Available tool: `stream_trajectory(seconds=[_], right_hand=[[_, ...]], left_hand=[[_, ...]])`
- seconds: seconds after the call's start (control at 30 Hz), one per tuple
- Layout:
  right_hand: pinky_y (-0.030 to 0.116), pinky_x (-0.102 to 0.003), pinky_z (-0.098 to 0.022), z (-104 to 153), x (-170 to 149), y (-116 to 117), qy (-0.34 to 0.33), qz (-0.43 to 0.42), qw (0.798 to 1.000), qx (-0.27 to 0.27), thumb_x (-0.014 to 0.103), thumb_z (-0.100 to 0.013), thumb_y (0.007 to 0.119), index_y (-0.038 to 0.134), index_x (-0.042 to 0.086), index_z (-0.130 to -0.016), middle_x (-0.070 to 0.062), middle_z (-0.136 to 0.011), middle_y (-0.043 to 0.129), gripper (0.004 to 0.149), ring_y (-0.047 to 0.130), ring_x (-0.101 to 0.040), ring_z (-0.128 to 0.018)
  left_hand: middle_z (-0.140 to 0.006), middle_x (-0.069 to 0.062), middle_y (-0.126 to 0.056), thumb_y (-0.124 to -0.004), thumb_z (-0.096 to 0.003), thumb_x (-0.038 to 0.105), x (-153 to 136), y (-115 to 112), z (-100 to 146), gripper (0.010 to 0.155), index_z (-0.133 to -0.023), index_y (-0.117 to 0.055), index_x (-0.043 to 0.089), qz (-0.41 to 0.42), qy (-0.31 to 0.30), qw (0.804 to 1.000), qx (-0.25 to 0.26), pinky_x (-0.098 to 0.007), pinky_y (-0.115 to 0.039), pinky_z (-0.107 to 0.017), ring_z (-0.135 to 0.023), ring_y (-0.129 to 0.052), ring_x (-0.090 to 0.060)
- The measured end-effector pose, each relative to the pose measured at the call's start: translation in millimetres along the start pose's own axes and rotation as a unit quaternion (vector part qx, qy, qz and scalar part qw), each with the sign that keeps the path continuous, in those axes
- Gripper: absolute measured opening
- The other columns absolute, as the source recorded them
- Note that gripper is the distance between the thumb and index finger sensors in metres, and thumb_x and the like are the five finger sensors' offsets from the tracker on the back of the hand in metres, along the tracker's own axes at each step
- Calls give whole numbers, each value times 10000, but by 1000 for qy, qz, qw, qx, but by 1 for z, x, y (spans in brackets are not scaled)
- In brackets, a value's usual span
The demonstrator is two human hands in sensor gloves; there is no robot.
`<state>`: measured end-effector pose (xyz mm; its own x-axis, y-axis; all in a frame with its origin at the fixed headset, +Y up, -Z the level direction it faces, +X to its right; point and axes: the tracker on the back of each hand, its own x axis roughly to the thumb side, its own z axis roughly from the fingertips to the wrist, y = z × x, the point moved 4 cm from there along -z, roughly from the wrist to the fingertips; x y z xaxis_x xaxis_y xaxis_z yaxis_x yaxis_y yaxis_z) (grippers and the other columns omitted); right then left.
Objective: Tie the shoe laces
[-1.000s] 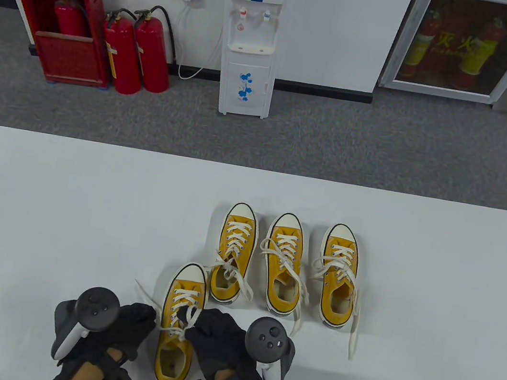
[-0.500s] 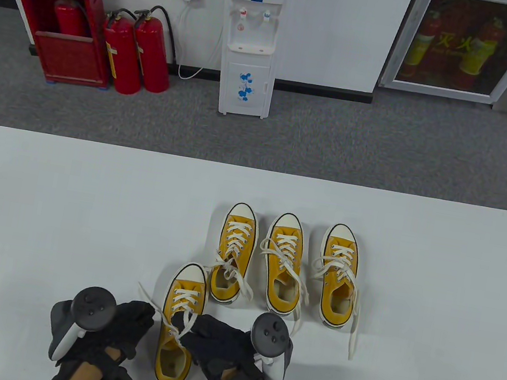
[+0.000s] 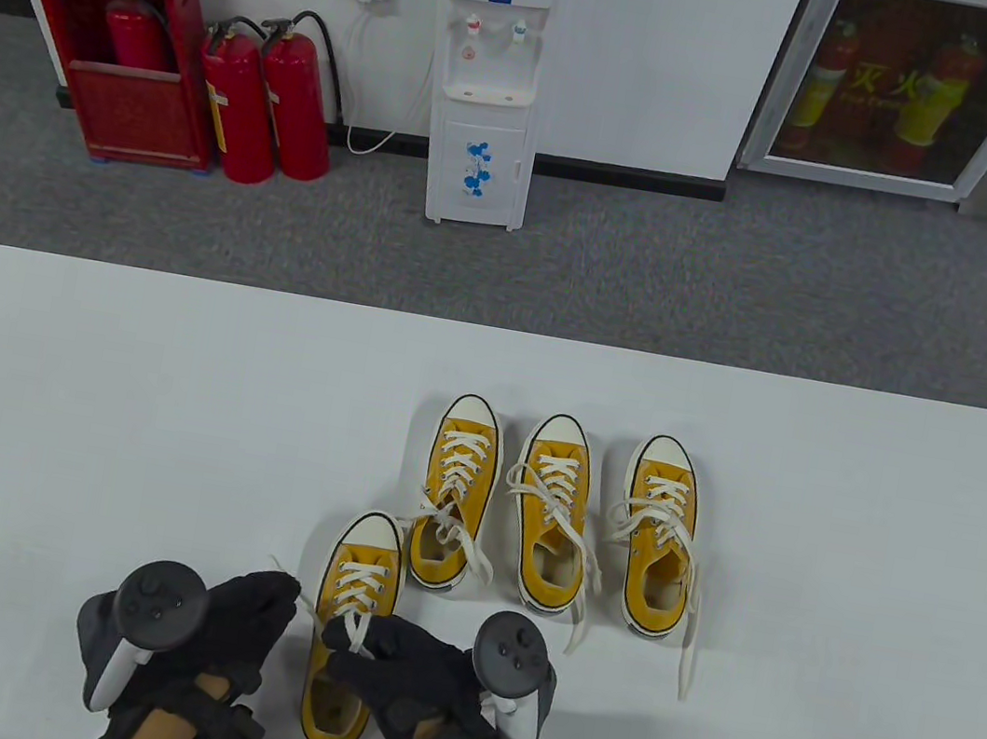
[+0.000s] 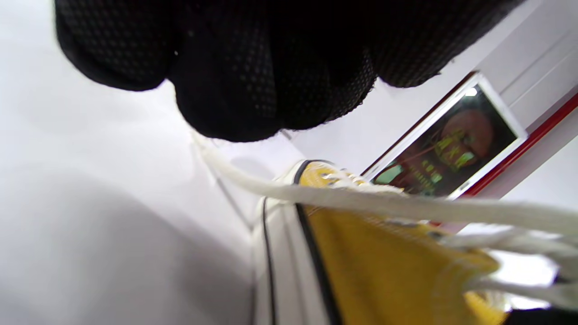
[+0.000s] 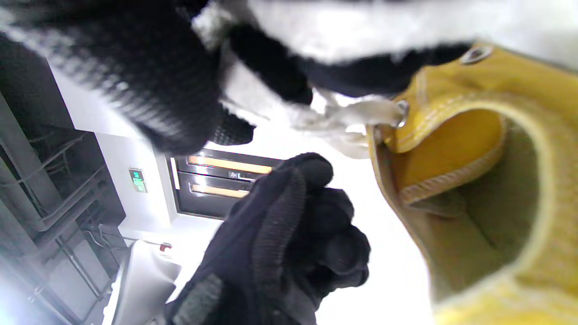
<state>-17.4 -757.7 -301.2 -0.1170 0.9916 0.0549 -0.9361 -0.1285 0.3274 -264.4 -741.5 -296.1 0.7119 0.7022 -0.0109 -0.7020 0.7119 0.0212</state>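
Note:
A yellow sneaker with white laces lies near the table's front edge, toe pointing away. My left hand is at its left side and pinches one lace end, which runs taut from my fingertips to the shoe. My right hand is over the shoe's upper eyelets and holds the other lace. In the right wrist view my fingers hold the lace by the top eyelet of the shoe; my left hand shows beyond it.
Three more yellow sneakers stand in a row behind, with loose laces trailing toward the front. The white table spreads to the left and right.
Both hands have moved left and a little toward the front. The right hand has shifted over the shoe's throat, drawing the lace down; the left lace end is pulled tauter to the left.

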Motion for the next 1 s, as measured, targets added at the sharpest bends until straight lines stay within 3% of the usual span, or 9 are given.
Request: stream_trajectory(seconds=[0.13, 0.33, 0.8, 1.0], right_hand=[[584, -623, -647, 1, 1, 2, -6, 28, 1000, 3, 272, -412, 909, 905, 161, -805, -23, -690, 921, 408, 928, -226, -525], [627, -612, -645, 0, 3, 2, -17, 51, 998, 13, 216, -416, 872, 881, 162, -838, -28, -752, 893, 425, 941, -252, -592], [687, -579, -607, 2, 13, 8, -47, 85, 995, 26, 142, -404, 844, 880, 155, -842, -55, -800, 845, 440, 947, -266, -537], [643, -580, -608, 4, 19, 14, -68, 153, 986, 26, 119, -401, 824, 900, 171, -820, -52, -846, 800, 430, 907, -263, -509]], left_hand=[[-761, -37, -1001, -802, -470, 477, 9, 4, 5, 484, -909, -850, 279, 40, -27, 999, 16, -548, -830, -500, -460, -1059, -246], [-823, -35, -970, -799, -471, 491, 22, 3, 11, 496, -928, -827, 299, 92, -70, 993, 3, -557, -810, -543, -532, -1050, -253], [-953, -43, -879, -812, -463, 538, 32, -7, 13, 530, -952, -803, 334, 123, -109, 985, -46, -611, -731, -626, -683, -987, -291], [-969, -48, -868, -816, -458, 556, 35, -11, 14, 533, -944, -817, 337, 124, -117, 983, -65, -627, -710, -640, -712, -973, -304]])
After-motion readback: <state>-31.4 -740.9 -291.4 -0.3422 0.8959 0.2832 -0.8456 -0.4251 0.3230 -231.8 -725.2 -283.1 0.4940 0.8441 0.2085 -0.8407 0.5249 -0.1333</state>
